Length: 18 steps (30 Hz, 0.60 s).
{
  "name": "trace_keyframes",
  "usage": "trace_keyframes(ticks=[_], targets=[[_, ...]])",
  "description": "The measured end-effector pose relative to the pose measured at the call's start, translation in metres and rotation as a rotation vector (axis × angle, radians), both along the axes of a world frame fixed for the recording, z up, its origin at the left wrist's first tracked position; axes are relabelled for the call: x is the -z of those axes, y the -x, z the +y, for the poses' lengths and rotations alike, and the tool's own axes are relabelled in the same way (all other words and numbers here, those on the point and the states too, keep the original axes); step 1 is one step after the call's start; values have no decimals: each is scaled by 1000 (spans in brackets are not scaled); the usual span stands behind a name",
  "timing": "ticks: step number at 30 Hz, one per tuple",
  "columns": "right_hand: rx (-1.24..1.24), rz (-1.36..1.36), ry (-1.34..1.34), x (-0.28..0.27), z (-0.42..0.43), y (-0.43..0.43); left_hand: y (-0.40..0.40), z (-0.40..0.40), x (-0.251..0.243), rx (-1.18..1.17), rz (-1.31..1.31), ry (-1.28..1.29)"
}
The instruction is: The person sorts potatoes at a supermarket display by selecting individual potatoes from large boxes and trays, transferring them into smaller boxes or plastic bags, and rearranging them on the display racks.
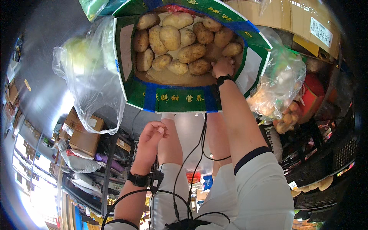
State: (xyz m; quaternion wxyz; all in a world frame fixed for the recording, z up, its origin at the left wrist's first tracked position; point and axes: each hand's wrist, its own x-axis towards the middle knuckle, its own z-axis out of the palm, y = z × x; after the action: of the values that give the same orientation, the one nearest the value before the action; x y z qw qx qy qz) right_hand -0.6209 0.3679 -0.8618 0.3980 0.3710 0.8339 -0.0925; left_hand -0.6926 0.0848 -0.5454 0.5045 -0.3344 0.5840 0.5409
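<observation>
A green cardboard box with blue stripes, gold writing and its flaps folded out stands before me. Several potatoes with soil on their skins lie on its brown bottom. My right hand reaches down into the box's near right corner, fingers curled, knuckles up. One potato lies just beyond it and another potato to its left. My fingertips are hidden, so whether they grip anything does not show. Outside the box, my left hand hangs over my left leg, its fingers loosely curled in with nothing visible in them.
Left of the box is a clear plastic bag with pale green produce. Bagged onions or similar produce crowd the right side, below a large carton. Black cables hang between my legs. Cartons stand at lower left.
</observation>
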Motion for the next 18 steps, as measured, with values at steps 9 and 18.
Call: trace_keyframes(ticks=[9, 18], targets=[[135, 13, 318, -15, 26, 3, 8, 26, 26, 143, 94, -10], [357, 433, 952, -223, -8, 75, 33, 83, 64, 661, 577, 149]])
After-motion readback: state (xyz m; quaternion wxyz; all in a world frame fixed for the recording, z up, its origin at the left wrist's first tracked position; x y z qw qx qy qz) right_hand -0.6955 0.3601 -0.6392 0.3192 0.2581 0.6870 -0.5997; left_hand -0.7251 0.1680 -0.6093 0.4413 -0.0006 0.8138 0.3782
